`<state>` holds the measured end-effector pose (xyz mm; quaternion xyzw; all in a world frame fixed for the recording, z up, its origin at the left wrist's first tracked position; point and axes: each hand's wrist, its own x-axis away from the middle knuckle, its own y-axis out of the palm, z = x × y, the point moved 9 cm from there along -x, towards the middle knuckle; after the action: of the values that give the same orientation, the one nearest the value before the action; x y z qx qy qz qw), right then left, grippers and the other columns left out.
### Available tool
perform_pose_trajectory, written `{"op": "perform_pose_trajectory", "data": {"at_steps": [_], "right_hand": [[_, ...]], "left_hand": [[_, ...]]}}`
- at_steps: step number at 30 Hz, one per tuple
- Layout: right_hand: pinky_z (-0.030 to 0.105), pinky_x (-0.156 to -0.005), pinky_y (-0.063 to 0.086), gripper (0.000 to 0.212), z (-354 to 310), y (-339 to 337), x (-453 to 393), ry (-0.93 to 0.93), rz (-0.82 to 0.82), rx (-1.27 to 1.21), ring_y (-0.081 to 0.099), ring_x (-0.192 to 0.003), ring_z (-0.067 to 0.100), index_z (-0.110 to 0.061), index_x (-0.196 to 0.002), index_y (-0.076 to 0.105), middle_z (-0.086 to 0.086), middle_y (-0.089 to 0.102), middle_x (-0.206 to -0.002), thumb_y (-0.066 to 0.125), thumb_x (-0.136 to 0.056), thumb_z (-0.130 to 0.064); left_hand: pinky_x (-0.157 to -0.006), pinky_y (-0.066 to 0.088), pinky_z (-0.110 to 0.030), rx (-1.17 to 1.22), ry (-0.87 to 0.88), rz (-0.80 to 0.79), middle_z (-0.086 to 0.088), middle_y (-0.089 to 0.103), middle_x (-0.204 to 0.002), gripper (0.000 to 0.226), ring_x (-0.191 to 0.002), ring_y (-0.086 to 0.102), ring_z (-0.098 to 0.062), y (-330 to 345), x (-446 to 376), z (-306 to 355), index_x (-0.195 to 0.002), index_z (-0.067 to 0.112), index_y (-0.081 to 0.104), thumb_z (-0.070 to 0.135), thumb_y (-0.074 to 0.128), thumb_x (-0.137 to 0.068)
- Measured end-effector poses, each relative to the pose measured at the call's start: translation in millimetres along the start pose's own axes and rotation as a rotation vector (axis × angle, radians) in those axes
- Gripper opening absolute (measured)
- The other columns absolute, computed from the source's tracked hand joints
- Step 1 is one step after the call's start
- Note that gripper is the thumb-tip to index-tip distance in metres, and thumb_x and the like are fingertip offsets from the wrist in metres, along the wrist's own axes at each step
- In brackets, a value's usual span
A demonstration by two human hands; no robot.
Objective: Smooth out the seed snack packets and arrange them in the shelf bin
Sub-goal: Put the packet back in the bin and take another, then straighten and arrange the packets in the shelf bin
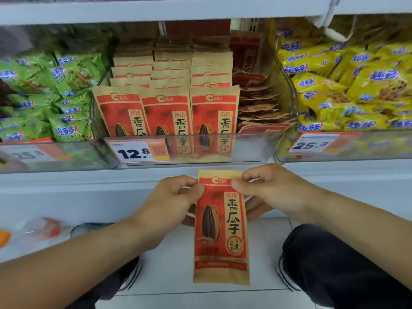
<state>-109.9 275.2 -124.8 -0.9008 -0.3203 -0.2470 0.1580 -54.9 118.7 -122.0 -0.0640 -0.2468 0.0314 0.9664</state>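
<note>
**Seed packet held upright below the shelf bin**

A seed snack packet (220, 228) is held upright in front of the shelf, below the clear shelf bin (223, 148). Its upper left edge is pinched by the left hand (171, 204), thumb in front; its upper right edge is pinched by the right hand (272, 192). In the bin, three rows of matching packets (166, 108) are stood upright, and loose packets (258, 103) are heaped at the right. A price tag (138, 151) is fixed to the bin's front.

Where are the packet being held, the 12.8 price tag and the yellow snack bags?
held packet (220, 228), head view, middle of its red front.
12.8 price tag (137, 151), head view, on the printed number.
yellow snack bags (356, 85), head view, a bag in the right-hand pile.
</note>
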Motion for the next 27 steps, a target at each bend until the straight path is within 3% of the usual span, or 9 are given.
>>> {"op": "perform_pose_trajectory", "data": {"at_steps": [3, 6, 10, 12, 15, 19, 24, 27], "right_hand": [[0.032, -0.062, 0.061, 0.024, 1.8, -8.3, -3.7, 0.005, 0.060, 0.011, 0.076, -0.078, 0.030, 0.001, -0.103, 0.067, 0.015, 0.077, -0.088, 0.063, -0.097, -0.022], [0.036, -0.068, 0.063, 0.024, 6.4, -15.4, -8.1, 0.039, 0.082, 0.005, 0.076, -0.079, 0.030, 0.001, -0.103, 0.067, 0.015, 0.077, -0.087, 0.063, -0.097, -0.022], [0.038, -0.076, 0.062, 0.024, 12.3, -6.0, -6.5, 0.112, -0.069, 0.066, 0.075, -0.086, 0.030, -0.005, -0.104, 0.069, 0.012, 0.077, -0.094, 0.060, -0.098, -0.026], [0.039, -0.074, 0.061, 0.021, 17.9, 6.8, -1.2, 0.171, -0.185, 0.065, 0.074, -0.083, 0.033, -0.009, -0.109, 0.067, 0.013, 0.077, -0.097, 0.064, -0.096, -0.025], [0.035, -0.066, 0.060, 0.025, 28.4, 27.1, 6.7, 0.252, -0.315, 0.008, 0.073, -0.071, 0.027, -0.005, -0.113, 0.065, 0.013, 0.075, -0.084, 0.063, -0.096, -0.022], [0.030, -0.063, 0.060, 0.035, 39.2, 33.5, 4.4, 0.290, -0.308, -0.021, 0.072, -0.067, 0.021, 0.008, -0.116, 0.065, 0.015, 0.071, -0.082, 0.060, -0.097, -0.021], [0.030, -0.068, 0.060, 0.049, 35.2, 35.4, 5.1, 0.244, -0.370, -0.046, 0.073, -0.079, 0.025, -0.003, -0.129, 0.052, 0.012, 0.075, -0.088, 0.072, -0.085, 0.002], [0.027, -0.063, 0.059, 0.056, 32.9, 26.5, -0.2, 0.196, -0.313, 0.026, 0.074, -0.073, 0.023, -0.006, -0.129, 0.051, 0.005, 0.075, -0.077, 0.073, -0.080, 0.010]], "left_hand": [[-0.057, 0.056, -0.024, -0.043, -0.057, -0.161, -0.014, 0.075, -0.100, 0.028, -0.083, 0.073, -0.029, 13.9, 1.1, -5.4, -0.114, 0.008, 0.063, 0.030, 0.052, -0.099], [-0.065, 0.059, -0.032, -0.120, -0.115, -0.367, -0.013, 0.074, -0.104, 0.032, -0.090, 0.073, -0.029, 32.0, 12.1, -14.5, -0.122, 0.013, 0.053, 0.030, 0.057, -0.095], [-0.065, 0.061, -0.035, -0.071, -0.175, -0.284, -0.016, 0.075, -0.100, 0.030, -0.088, 0.073, -0.033, 31.1, 13.2, -23.1, -0.120, 0.008, 0.056, 0.026, 0.057, -0.096], [-0.066, 0.062, -0.034, -0.016, -0.229, -0.250, -0.015, 0.075, -0.100, 0.027, -0.089, 0.073, -0.032, 29.2, 11.6, -27.8, -0.117, 0.005, 0.061, 0.025, 0.053, -0.100], [-0.063, 0.061, -0.031, 0.124, -0.343, -0.244, -0.016, 0.076, -0.100, 0.035, -0.084, 0.074, -0.028, 29.7, 11.3, -36.3, -0.113, -0.001, 0.067, 0.027, 0.049, -0.101], [-0.055, 0.056, -0.025, 0.194, -0.433, -0.300, -0.019, 0.074, -0.090, 0.035, -0.067, 0.073, -0.022, 33.0, 14.1, -46.2, -0.107, -0.008, 0.067, 0.023, 0.057, -0.096], [-0.061, 0.060, -0.032, 0.128, -0.373, -0.293, -0.017, 0.075, -0.099, 0.022, -0.080, 0.074, -0.026, 28.9, 9.2, -47.0, -0.107, 0.002, 0.065, 0.018, 0.060, -0.094], [-0.068, 0.062, -0.034, 0.159, -0.352, -0.331, -0.020, 0.074, -0.106, 0.032, -0.089, 0.074, -0.030, 29.7, 10.3, -42.1, -0.121, 0.004, 0.056, 0.007, 0.064, -0.090]]}}
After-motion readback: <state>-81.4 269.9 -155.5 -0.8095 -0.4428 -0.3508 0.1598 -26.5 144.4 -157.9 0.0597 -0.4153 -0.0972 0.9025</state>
